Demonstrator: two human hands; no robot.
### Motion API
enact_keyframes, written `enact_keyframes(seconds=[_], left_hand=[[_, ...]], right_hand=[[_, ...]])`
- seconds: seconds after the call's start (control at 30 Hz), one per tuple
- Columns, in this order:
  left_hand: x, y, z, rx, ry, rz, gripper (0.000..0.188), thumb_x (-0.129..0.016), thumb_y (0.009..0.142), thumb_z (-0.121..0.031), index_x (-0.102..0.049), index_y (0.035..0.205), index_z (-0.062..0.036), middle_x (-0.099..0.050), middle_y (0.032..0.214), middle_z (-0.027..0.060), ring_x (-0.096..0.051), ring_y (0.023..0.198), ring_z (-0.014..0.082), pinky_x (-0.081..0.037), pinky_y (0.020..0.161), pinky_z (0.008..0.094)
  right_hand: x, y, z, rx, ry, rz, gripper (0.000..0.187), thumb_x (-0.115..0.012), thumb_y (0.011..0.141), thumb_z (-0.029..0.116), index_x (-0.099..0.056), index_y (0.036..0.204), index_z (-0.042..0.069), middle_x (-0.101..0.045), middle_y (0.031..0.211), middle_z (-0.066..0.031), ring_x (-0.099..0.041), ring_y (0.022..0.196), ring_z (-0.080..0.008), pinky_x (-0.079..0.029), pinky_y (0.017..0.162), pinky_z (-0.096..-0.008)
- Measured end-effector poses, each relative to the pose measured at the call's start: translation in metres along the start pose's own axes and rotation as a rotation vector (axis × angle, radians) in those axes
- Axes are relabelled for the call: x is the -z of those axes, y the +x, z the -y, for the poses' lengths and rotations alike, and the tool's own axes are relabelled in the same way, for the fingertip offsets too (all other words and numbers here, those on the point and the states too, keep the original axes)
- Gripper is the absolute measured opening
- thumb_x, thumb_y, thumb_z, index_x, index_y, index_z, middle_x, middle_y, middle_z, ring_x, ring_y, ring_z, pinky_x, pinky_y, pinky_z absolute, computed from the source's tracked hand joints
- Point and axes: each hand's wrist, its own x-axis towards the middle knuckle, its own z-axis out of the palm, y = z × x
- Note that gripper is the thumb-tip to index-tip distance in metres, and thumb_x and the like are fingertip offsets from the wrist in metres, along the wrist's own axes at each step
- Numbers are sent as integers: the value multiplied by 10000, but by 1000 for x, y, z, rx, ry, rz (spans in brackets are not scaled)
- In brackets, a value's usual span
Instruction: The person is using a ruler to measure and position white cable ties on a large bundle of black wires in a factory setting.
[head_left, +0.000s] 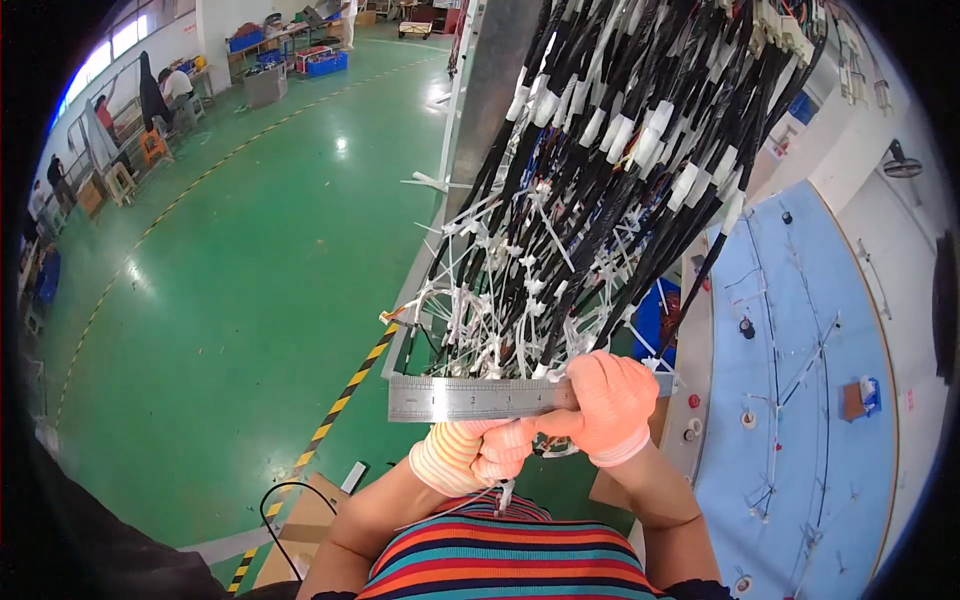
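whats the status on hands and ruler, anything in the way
Left hand curled just below ruler, right hand curled over its right part. Grip contents unclear. Some ruler markings covered; cables and white ties crowd beyond.

Lower centre: two hands, one left hand (470,455) and one right hand (612,405), in coral-and-cream knit gloves; one flat silver metal ruler (460,400). Upper centre: black-sleeved cables (655,270) and thin white plastic ties (554,232), too many to count. Right: one large pale-blue board (722,490). Upper right: one black wall fan (902,166). Upper left: one orange stool (153,148).
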Motion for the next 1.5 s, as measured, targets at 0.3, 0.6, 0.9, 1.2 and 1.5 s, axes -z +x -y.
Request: enact_keyframes(seconds=[0.3, 0.6, 0.9, 1.2, 1.5], left_hand=[[-7, -1, 6, -60, 289, -79, 254, -634, 844, -311, -498, 863, -98, -307, 553, -63, -244, 419, 17, -165, 360, 172], [-16, 1, 12, -262, 337, -117, 225, -632, 851, -303, -539, 863, -98, -433, 591, -53, -349, 460, 34, -291, 408, 159], [-5, -7, 7, -125, 161, -99, 227, -606, 871, -173, -494, 1067, -155, -458, 705, -27, -315, 483, 20, -212, 391, 166], [13, -2, 9, 64, 86, 2, 531, -622, 856, -305, -401, 1239, -9, -484, 717, -40, -250, 450, 15, -182, 389, 170], [-11, -1, 14, 1, 349, -92, 573, -577, 875, -363, -385, 1314, -48, -467, 667, -41, -200, 464, 8, -180, 416, 179]], right_hand=[[15, -10, 9, -77, 78, 79, 561, -663, 615, 594, -445, 631, 78, -390, 527, -37, -423, 416, -210, -336, 395, -297], [22, -15, 9, -45, 210, 128, 565, -629, 649, 591, -463, 639, 52, -414, 527, -65, -446, 429, -249, -356, 408, -327], [13, -13, 16, -170, 134, 159, 474, -707, 521, 428, -452, 625, 43, -412, 537, -90, -432, 434, -270, -357, 409, -338], [5, -14, 5, -68, 7, 10, 665, -509, 685, 712, -454, 646, 50, -420, 546, -74, -430, 427, -256, -344, 405, -325], [9, -6, -7, -29, 8, 21, 546, -627, 652, 587, -443, 615, 74, -397, 539, -45, -431, 433, -220, -360, 409, -303]])
